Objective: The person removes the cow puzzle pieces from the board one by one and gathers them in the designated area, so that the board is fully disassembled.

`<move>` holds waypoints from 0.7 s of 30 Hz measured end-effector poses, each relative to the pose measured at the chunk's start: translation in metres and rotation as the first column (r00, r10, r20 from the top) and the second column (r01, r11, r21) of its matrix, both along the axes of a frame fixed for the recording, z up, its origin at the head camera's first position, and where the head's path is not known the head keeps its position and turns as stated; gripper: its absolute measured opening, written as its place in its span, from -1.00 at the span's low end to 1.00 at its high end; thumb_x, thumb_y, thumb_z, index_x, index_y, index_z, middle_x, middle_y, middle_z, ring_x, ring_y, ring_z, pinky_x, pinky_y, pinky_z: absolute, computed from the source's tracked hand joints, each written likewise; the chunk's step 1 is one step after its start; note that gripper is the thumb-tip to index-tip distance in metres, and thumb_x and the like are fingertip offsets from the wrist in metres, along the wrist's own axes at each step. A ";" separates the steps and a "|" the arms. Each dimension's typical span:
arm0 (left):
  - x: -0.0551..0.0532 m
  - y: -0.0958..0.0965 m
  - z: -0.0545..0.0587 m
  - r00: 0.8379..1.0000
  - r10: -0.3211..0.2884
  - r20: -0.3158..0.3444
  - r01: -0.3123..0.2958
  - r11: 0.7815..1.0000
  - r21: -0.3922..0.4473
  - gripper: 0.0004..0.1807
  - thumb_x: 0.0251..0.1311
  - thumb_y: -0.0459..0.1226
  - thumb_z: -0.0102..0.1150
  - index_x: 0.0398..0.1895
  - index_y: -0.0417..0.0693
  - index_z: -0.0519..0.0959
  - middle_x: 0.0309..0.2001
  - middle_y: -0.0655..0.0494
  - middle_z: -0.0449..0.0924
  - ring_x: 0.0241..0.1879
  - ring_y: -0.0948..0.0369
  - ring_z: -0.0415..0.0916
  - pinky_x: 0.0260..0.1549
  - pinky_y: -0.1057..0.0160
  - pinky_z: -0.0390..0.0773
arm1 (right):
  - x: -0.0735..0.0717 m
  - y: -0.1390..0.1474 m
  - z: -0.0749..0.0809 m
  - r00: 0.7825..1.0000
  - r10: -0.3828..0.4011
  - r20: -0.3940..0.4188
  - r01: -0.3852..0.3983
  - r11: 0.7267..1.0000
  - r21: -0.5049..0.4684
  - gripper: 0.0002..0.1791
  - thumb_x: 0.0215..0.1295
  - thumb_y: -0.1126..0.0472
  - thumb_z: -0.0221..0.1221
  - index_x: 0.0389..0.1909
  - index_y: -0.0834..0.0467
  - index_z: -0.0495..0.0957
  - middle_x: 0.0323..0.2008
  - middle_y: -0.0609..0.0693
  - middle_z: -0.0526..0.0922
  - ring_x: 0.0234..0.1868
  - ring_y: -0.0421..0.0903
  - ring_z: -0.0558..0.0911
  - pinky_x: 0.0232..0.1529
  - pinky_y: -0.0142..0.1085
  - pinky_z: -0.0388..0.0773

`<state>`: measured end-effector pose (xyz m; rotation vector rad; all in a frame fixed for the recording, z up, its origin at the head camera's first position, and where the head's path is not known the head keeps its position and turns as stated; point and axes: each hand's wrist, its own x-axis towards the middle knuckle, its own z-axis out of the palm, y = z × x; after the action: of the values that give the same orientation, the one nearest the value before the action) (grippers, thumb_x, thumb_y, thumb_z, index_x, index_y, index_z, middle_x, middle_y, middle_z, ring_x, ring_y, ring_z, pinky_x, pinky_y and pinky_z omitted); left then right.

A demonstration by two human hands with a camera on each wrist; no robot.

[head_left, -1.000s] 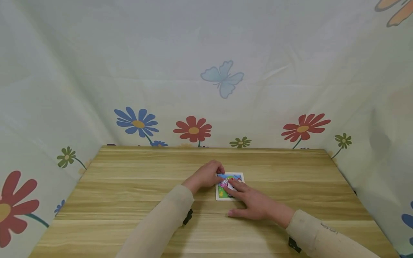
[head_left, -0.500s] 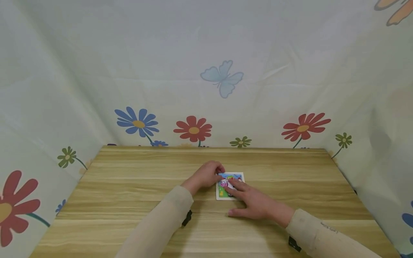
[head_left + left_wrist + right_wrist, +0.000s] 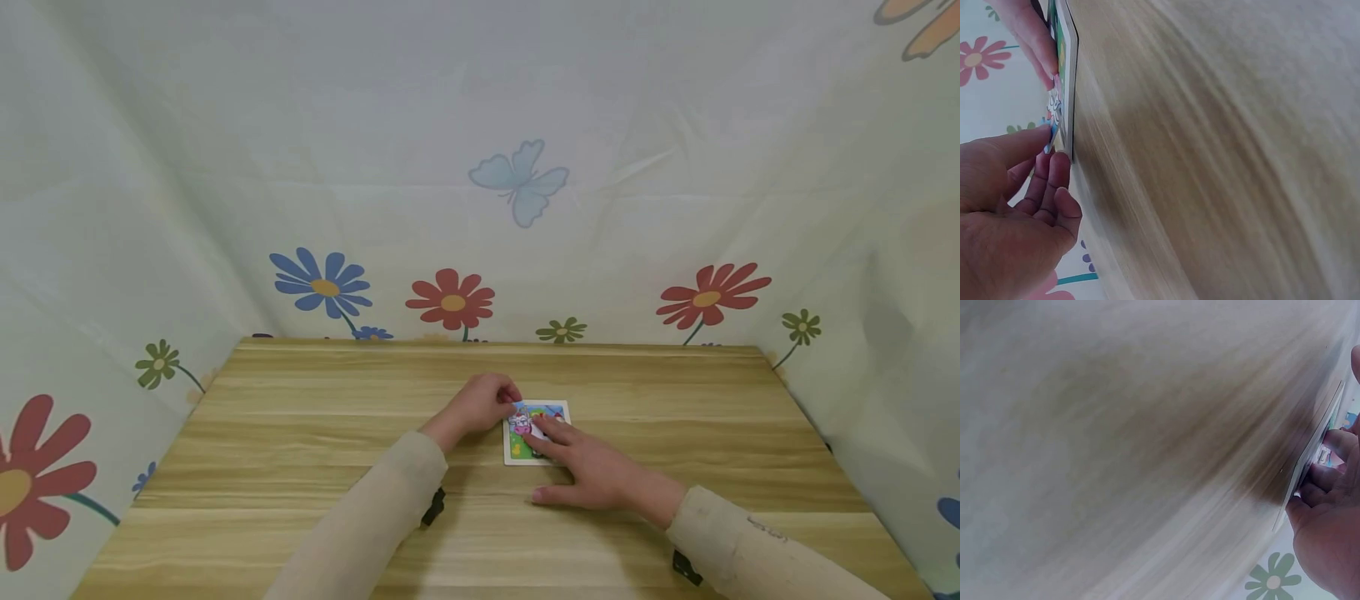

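A small white-framed picture puzzle [image 3: 516, 462] with a cartoon cow lies flat on the wooden table, between both hands. At its far left corner my left hand [image 3: 480, 406] pinches a puzzle piece [image 3: 1054, 111] with the cow's face, between thumb and fingers. In the left wrist view that piece tilts up, its pinched end off the board [image 3: 1072, 69]. My right hand [image 3: 596, 468] rests its outstretched fingers on the picture's right part, thumb apart over the table. Those fingers hide much of the picture's right side.
The wooden table [image 3: 337, 408] spreads out around the puzzle on all sides. A white cloth [image 3: 360, 167] printed with flowers and a butterfly stands behind the table and along both its sides. Dark straps [image 3: 433, 506] show under the sleeves.
The cow-face piece at the far left corner has been raised at its pinched end by my left hand. My right hand stays in place on the picture.
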<state>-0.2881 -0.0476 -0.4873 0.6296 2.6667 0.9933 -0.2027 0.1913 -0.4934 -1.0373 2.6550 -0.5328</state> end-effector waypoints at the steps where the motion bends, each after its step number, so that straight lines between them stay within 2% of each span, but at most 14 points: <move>1: 0.000 0.000 0.000 1.000 -0.002 -0.002 0.002 1.000 0.005 -0.92 0.46 -0.33 0.32 -0.07 -0.07 0.71 -0.19 0.13 0.65 -0.15 0.17 0.53 0.05 0.12 0.59 | 0.000 0.000 0.000 1.000 0.000 -0.001 0.000 1.000 0.001 -0.03 0.42 -0.42 0.21 0.67 0.02 0.25 0.70 0.16 0.06 0.67 0.23 0.11 0.49 0.24 0.28; 11: 0.000 0.001 0.001 1.000 -0.006 -0.010 0.006 0.999 0.035 -0.93 0.48 -0.32 0.30 -0.08 -0.02 0.72 -0.22 0.20 0.63 -0.17 0.21 0.53 0.01 0.17 0.57 | -0.001 0.002 -0.003 1.000 -0.003 -0.004 0.003 1.000 0.005 -0.02 0.41 -0.44 0.21 0.68 -0.01 0.23 0.70 0.15 0.06 0.68 0.21 0.10 0.50 0.22 0.28; 18: 0.003 -0.004 0.012 0.999 0.005 0.039 -0.010 0.994 0.108 -0.91 0.51 -0.31 0.27 -0.06 -0.03 0.74 -0.19 0.18 0.64 -0.14 0.16 0.54 0.01 0.16 0.59 | -0.002 0.002 -0.005 1.000 0.002 -0.018 -0.002 1.000 0.008 -0.02 0.41 -0.45 0.20 0.67 -0.01 0.23 0.70 0.14 0.06 0.69 0.19 0.08 0.51 0.20 0.27; 21: 0.003 -0.009 0.017 0.999 0.006 0.036 -0.011 0.993 0.119 -0.90 0.50 -0.32 0.27 -0.06 -0.03 0.74 -0.18 0.17 0.65 -0.13 0.15 0.54 0.01 0.17 0.60 | -0.002 0.002 -0.005 1.000 -0.001 -0.010 0.001 1.000 0.009 -0.02 0.41 -0.45 0.20 0.68 -0.02 0.23 0.71 0.13 0.05 0.69 0.18 0.07 0.52 0.19 0.26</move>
<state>-0.2849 -0.0563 -0.4707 0.6182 2.5961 1.1626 -0.2042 0.1933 -0.4988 -1.0394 2.6645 -0.5171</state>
